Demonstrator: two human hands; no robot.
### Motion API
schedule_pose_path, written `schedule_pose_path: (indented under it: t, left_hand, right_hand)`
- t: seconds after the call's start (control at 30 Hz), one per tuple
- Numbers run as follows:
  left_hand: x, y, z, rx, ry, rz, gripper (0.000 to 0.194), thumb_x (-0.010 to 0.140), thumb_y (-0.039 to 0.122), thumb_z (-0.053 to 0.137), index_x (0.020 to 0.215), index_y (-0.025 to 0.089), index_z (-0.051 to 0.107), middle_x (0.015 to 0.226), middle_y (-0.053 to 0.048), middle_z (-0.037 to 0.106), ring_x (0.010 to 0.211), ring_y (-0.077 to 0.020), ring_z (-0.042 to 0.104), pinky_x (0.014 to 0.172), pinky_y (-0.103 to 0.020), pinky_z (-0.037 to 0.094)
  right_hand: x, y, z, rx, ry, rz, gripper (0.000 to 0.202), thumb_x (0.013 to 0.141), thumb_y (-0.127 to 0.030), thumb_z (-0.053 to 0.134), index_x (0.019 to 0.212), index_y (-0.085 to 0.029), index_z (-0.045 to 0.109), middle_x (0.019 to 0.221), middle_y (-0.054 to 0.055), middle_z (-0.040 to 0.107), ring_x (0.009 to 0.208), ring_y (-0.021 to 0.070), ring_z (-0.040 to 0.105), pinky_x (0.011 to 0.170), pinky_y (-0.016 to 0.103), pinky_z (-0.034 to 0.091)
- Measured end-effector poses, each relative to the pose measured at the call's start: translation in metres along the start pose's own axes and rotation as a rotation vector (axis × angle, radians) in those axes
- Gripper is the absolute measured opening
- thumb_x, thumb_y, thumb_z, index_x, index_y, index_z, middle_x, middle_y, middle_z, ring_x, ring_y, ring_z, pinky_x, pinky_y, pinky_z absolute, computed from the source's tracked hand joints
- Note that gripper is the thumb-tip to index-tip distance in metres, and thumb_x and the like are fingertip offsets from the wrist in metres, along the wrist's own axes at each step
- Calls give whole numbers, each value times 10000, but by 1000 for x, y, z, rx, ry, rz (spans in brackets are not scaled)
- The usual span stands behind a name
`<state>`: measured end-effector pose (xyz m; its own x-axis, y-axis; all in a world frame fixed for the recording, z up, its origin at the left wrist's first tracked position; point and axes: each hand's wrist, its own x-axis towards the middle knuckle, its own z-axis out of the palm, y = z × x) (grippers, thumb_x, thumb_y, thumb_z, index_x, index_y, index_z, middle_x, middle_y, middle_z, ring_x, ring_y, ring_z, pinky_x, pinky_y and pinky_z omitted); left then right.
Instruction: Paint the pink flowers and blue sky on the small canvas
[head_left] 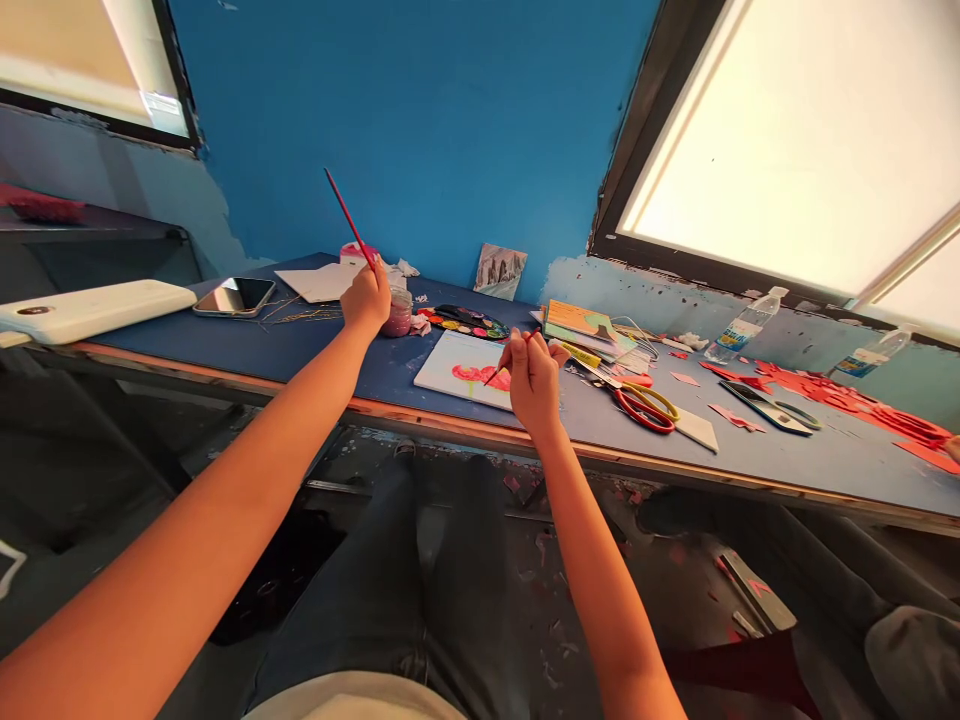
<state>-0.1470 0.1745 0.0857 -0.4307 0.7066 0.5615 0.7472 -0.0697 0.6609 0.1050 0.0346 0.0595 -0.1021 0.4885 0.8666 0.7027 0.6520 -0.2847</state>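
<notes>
My left hand holds a long red paintbrush whose handle slants up and to the left. The hand hovers over a small jar of pinkish water. My right hand grips a second, shorter red brush, its tip touching a small white canvas painted with red shapes and a green stroke. The canvas lies flat near the front edge of the blue table. A dark paint palette with several colour blobs sits just behind the canvas.
A phone and a white case lie at the left. Right of the canvas are a stack of books, red-and-yellow scissors, red paper scraps and two water bottles. Another person's legs are at the lower right.
</notes>
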Motion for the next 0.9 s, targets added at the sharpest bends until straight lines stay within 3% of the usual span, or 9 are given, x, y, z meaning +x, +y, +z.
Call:
schedule_pose_path:
  t: [0.17,0.3,0.43,0.57,0.7,0.8,0.9]
  left_hand:
    - [-1,1,-1,-1,7,16,634,1018,460,124,1214,213,674,1158,-148,720,1122,-323,668,978,-437,502]
    - [-1,0,0,6,6,18,619,1025,453,129,1231,211,660,1143,-144,722,1104,-305,678,990,-428,494]
    - [-1,0,0,5,1,16,630,1024,449,120,1234,202,660,1141,-151,720,1103,-313,676,978,-443,500]
    - [-1,0,-1,7,8,27,638,1024,461,116,1209,216,674,1116,-140,722,1116,-308,670,960,-412,511]
    - [0,1,0,8,10,23,612,1028,456,140,1185,223,683,1122,-136,722,1117,-301,673,960,-395,511]
    - [1,1,1,8,6,32,610,1029,448,139,1191,220,681,1130,-143,724,1116,-310,678,951,-407,516]
    - [1,1,1,10,1,32,611,1028,440,135,1210,221,676,1144,-151,727,1105,-319,686,930,-415,527]
  right_hand:
    - [-7,3,3,-49,-150,-47,564,1074,-475,210,693,-190,513,721,23,646,801,169,537,858,381,239]
    - [-3,4,2,-27,-28,-5,567,1074,-470,204,688,-187,508,747,31,648,784,167,544,865,386,248]
    - [23,-4,4,-6,18,32,554,1066,-497,210,781,-203,583,711,36,638,808,186,562,890,388,280]
    - [71,4,33,-30,-101,57,369,1051,-423,333,932,-216,615,692,29,664,913,219,580,921,390,294]
    - [115,34,76,-106,-326,182,181,983,-285,493,865,-193,596,818,63,717,960,231,599,891,361,321]
    - [128,52,96,-129,-472,207,167,960,-278,532,885,-174,639,889,86,740,975,230,619,859,334,336]
    - [127,60,104,-191,-550,155,187,940,-299,575,922,-164,703,916,86,750,990,231,631,884,348,313]
